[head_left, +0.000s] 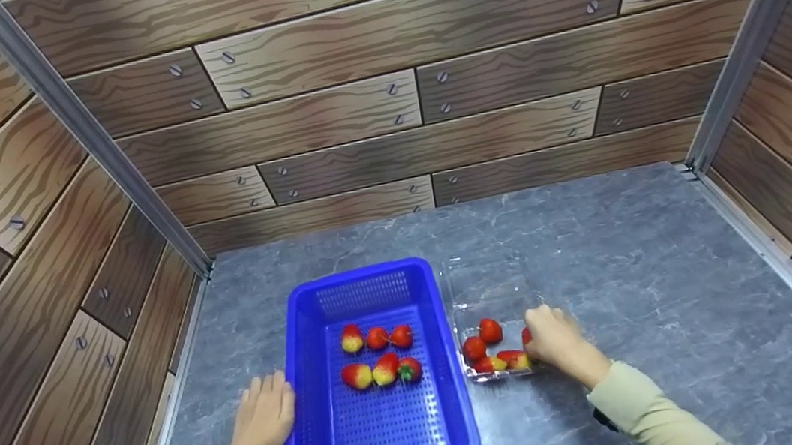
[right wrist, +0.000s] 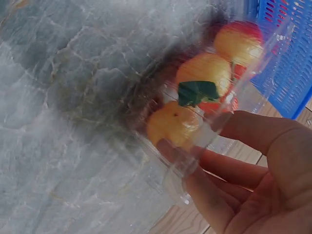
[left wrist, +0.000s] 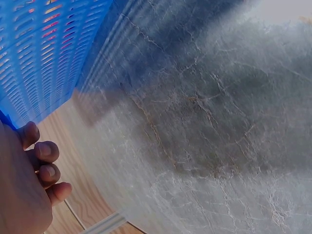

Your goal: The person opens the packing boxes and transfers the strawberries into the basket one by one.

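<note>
A blue perforated basket (head_left: 379,436) holds several red and red-yellow toy fruits in two rows. My left hand (head_left: 262,420) rests against its left rim, fingers loosely bent beside the basket wall (left wrist: 53,58) in the left wrist view. Right of the basket stands an open clear plastic box (head_left: 490,377) with more fruits, among them a round red one (head_left: 489,330). My right hand (head_left: 558,342) is at the box's right end. In the right wrist view, its thumb and fingers close around a red-yellow fruit (right wrist: 173,124) at the box edge, partly seen through clear plastic.
A grey marbled tabletop (head_left: 635,261) lies under everything. Wood-patterned panels (head_left: 351,99) stand behind and at both sides, joined by metal rails. The clear lid (head_left: 486,276) lies folded back behind the box.
</note>
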{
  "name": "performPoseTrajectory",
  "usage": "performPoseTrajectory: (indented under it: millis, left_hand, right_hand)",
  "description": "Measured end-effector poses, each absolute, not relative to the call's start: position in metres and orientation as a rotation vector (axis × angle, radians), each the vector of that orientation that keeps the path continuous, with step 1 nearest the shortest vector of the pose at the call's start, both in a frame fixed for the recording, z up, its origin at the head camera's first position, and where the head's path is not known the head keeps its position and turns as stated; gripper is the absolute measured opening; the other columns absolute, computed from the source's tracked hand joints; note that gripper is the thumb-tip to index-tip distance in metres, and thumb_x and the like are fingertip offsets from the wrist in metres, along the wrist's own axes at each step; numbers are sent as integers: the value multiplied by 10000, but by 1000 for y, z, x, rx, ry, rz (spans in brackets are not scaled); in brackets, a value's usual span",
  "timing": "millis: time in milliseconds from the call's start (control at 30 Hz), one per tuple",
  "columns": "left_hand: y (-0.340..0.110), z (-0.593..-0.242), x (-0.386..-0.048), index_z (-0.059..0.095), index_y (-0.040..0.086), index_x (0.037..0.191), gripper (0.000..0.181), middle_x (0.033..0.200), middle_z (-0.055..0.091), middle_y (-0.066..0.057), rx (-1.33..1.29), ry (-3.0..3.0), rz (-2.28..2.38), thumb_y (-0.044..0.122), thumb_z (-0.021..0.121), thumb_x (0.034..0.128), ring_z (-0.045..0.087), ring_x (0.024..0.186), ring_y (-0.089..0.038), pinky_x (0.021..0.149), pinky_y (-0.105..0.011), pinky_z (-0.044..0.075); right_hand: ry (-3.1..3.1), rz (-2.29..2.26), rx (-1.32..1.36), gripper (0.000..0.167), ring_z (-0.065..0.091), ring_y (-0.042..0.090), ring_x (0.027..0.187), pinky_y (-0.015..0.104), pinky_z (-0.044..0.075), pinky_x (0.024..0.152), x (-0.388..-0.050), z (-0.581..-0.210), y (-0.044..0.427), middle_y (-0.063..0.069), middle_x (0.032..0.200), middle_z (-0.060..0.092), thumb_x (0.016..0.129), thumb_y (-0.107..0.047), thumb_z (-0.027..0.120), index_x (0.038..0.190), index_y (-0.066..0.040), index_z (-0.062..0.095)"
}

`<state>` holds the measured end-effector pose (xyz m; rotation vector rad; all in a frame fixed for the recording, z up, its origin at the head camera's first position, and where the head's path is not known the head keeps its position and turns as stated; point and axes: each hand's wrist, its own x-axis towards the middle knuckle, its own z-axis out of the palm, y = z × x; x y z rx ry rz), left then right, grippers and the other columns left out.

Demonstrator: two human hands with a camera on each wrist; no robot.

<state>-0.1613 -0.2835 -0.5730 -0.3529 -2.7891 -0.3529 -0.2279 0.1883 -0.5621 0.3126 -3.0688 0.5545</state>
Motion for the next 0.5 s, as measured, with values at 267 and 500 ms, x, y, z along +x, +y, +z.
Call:
performPoseTrajectory:
  millis: [267, 500]
  left_hand:
    - [-283, -572, -159, 582, -105, 1159, 306, 1015, 629, -225, -347, -2794, -351, 110, 445, 991, 537, 962, -412, 821, -546, 420]
    - [-282, -572, -161, 583, -76, 1115, 263, 944, 623, -182, -351, -2786, -361, 107, 444, 988, 521, 883, -364, 762, -493, 414]
  right_hand:
    - [-2998, 541, 360, 184, 581, 356, 601, 479, 495, 551, -227, -577, 185, 152, 689, 566, 617, 40, 710, 684, -25, 551]
    - [-2946, 579, 400, 154, 569, 332, 585, 486, 477, 546, -229, -582, 183, 136, 666, 589, 634, 120, 644, 720, -8, 641]
